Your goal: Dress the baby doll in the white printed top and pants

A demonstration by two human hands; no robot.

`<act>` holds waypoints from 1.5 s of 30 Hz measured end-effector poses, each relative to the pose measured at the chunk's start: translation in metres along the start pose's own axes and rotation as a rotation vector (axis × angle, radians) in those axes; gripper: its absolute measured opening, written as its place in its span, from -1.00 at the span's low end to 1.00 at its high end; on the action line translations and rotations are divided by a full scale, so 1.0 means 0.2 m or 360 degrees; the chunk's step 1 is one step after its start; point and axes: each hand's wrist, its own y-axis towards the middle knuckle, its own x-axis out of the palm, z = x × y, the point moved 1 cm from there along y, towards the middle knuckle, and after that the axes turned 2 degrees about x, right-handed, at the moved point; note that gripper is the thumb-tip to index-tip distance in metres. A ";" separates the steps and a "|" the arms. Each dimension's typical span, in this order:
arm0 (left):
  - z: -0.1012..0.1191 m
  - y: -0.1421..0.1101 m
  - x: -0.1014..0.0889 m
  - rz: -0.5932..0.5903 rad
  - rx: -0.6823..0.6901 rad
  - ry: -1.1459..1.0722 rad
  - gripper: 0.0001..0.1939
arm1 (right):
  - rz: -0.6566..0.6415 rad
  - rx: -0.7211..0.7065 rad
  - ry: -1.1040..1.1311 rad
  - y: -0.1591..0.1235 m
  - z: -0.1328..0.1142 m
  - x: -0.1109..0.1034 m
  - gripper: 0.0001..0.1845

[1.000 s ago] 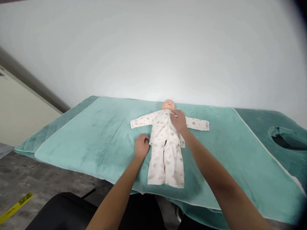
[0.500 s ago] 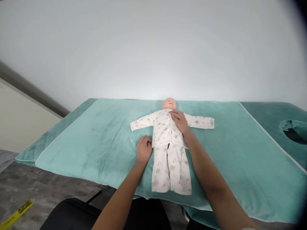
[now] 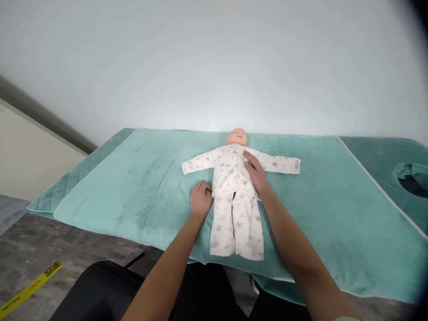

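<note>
A doll (image 3: 236, 136) lies on its back, dressed in a white patterned top (image 3: 224, 164) and white patterned trousers (image 3: 222, 232). The sleeves stretch out to both sides. My right hand (image 3: 257, 173) rests open on the right side of the top's chest, fingers stretched toward the neck. My left hand (image 3: 201, 198) lies on the green cover beside the top's lower left edge, its fingers loosely bent and apart from any grip I can see. A small dark gap shows between the top's front hem and the trousers.
A green padded cover (image 3: 150, 178) spreads over the table under the doll. At the far right is a dark oval opening (image 3: 414, 183). A white wall (image 3: 214, 62) rises behind. Below left are a black chair (image 3: 96, 290) and yellow tape (image 3: 31, 290) on the floor.
My right hand has slid a little to the right across the chest, away from the front opening. My left hand stays beside the doll. The view has tilted slightly down.
</note>
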 end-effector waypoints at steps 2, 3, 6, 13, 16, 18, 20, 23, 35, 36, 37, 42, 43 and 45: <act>0.00 0.00 0.00 -0.0024 -0.0016 0.0025 -0.74 | -0.0043 0.0045 -0.0122 -0.12 -0.02 -0.01 -0.34; 0.01 0.00 0.00 -0.0031 -0.0032 0.0029 -0.72 | -0.0067 0.0068 -0.0200 -0.19 -0.03 -0.01 -0.30; 0.03 -0.01 -0.02 -0.0022 -0.0050 0.0033 -0.51 | -0.0127 0.0113 -0.0435 -0.41 -0.06 -0.03 -0.22; 0.13 -0.08 -0.11 -0.0086 0.0135 0.0106 -0.53 | -0.0101 -0.0079 -0.0837 -0.83 -0.18 -0.09 -0.31; 0.14 -0.17 -0.14 -0.0039 0.0062 -0.0143 -0.68 | -0.0163 -0.0182 -0.0826 -0.99 -0.24 -0.12 -0.33; 0.13 -0.24 -0.16 -0.0009 -0.0010 -0.0321 -0.74 | -0.0246 -0.0254 -0.0815 -1.11 -0.26 -0.13 -0.35; 0.11 -0.32 -0.17 0.0006 -0.0071 -0.0458 -0.77 | -0.0265 -0.0295 -0.0852 -1.22 -0.28 -0.11 -0.39; 0.10 -0.39 -0.17 -0.0028 -0.0053 -0.0551 -0.77 | -0.0073 -0.0285 -0.0942 -1.34 -0.27 -0.07 -0.62; 0.12 -0.39 -0.20 0.0006 0.0019 -0.0628 -0.79 | 0.0234 -0.0300 -0.0530 -1.38 -0.52 -0.19 -0.92; 0.12 -0.39 -0.20 0.0016 0.0012 -0.0654 -0.78 | 0.0176 -0.0304 -0.0552 -1.37 -0.54 -0.19 -0.91; 0.11 -0.39 -0.20 0.0024 0.0000 -0.0677 -0.78 | 0.0068 -0.0288 -0.0580 -1.36 -0.56 -0.19 -0.91; 0.12 -0.39 -0.21 0.0026 -0.0057 -0.0699 -0.76 | -0.0752 -0.0009 -0.0586 -1.25 -0.52 -0.23 -0.78; 0.12 -0.39 -0.21 0.0022 -0.0061 -0.0694 -0.76 | -0.0822 0.0056 -0.0556 -1.21 -0.51 -0.27 -0.76; 0.12 -0.40 -0.21 0.0013 -0.0068 -0.0690 -0.76 | -0.0811 0.0178 -0.0482 -1.12 -0.48 -0.36 -0.73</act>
